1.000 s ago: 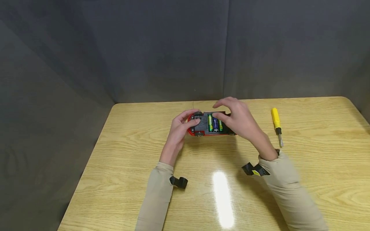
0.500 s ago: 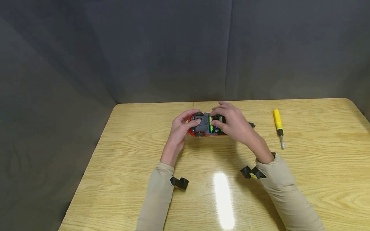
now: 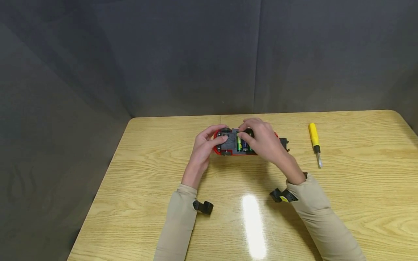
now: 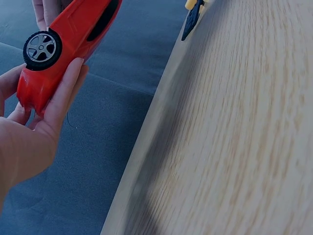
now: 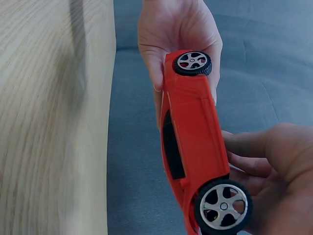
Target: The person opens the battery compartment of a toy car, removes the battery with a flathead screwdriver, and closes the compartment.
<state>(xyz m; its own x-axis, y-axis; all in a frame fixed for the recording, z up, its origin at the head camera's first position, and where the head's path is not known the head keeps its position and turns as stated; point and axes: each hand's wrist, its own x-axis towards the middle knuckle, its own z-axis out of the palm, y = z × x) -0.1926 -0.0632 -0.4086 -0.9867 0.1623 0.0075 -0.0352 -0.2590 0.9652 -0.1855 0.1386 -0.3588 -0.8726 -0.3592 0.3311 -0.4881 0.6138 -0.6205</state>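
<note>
right hand (image 3: 263, 140) shifted left, grip unclear; three batteries (image 3: 239, 144), part-hidden. left hand (image 3: 201, 146) grips one car (image 3: 230, 142), near surface (image 3: 140, 163) far edge.

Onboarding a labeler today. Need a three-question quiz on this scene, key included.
1. Which hand grips the end of the red toy car, thumb on its underside?
2. True or false: the red toy car stands wheels-down.
3. The handle of the screwdriver is: A) red, B) yellow, C) green.

Key: 1. The left hand. 2. False; it is held underside up, and a green battery shows. 3. B.
</note>
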